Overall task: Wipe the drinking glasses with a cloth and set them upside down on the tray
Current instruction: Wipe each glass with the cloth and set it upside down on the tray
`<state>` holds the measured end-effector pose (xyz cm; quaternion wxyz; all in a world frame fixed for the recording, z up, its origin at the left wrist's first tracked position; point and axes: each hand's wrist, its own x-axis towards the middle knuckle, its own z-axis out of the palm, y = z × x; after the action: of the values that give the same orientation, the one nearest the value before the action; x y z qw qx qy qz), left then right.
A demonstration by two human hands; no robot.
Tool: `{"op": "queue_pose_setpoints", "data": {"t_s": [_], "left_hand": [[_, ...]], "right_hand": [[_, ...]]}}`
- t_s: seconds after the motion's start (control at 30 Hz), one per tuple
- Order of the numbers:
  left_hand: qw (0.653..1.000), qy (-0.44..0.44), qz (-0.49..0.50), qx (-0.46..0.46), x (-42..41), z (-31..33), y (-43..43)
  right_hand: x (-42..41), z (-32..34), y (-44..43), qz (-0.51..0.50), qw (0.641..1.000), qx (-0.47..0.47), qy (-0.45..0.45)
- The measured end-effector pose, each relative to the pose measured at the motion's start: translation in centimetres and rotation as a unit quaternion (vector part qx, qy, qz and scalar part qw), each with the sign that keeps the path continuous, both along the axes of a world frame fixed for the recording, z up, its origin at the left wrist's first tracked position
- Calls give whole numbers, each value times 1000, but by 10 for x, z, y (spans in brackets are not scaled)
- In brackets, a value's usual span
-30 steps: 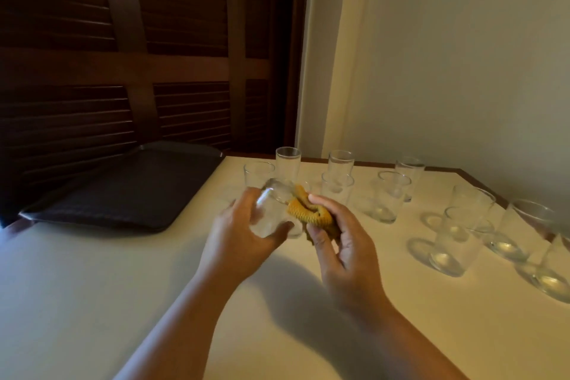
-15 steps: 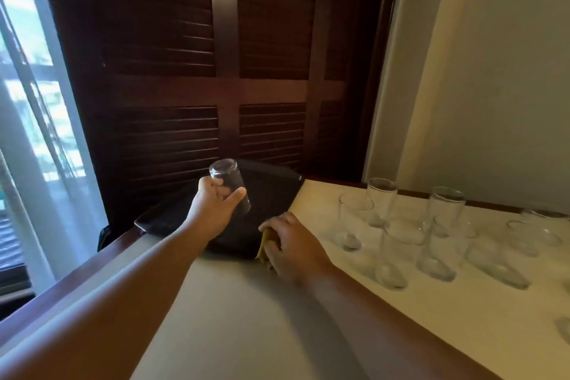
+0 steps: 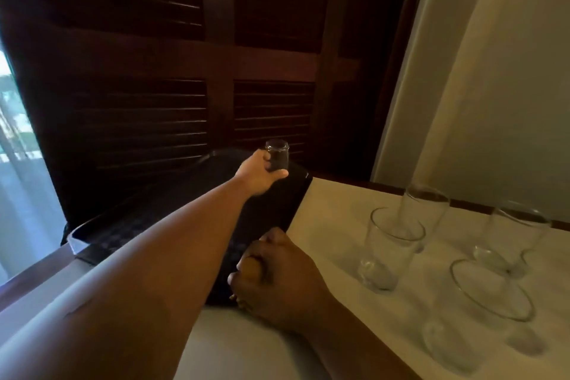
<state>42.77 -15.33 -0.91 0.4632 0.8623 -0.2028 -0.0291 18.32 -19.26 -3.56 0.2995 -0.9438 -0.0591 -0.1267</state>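
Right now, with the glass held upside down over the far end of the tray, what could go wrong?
1. The left hand grips the glass near the far right corner of the tray. If it lands on the rim, it could tip.
2. The right hand, gripping the cloth, rests close to the upright glasses. A careless swing back could knock one over.

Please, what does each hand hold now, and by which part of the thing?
The left hand holds an upturned glass by its side wall, base up, at the tray's far end. The right hand clutches the bunched yellow cloth in its fist.
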Motion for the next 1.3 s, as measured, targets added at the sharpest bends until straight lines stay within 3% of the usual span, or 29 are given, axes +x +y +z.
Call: {"op": "queue_pose_setpoints", "data": {"t_s": [0.27, 0.37, 0.5, 0.57, 0.67, 1.3], "left_hand": [[1000, 8, -10, 21, 5, -9, -18], [987, -28, 13, 160, -12, -4, 18], [888, -95, 46, 448, -58, 14, 96], [863, -59, 70, 496, -79, 13, 137], [872, 4, 75, 483, -115, 13, 179], [880, 18, 85, 466, -276, 10, 243]], "right_hand": [[3, -6, -1, 13, 1000, 17, -21], [3, -3, -1, -1, 1000, 5, -2], [-6, 7, 7, -23, 999, -12, 23], [-11, 8, 11, -29, 999, -19, 22], [-25, 10, 19, -38, 999, -16, 24], [-162, 5, 76, -24, 999, -19, 36]]}}
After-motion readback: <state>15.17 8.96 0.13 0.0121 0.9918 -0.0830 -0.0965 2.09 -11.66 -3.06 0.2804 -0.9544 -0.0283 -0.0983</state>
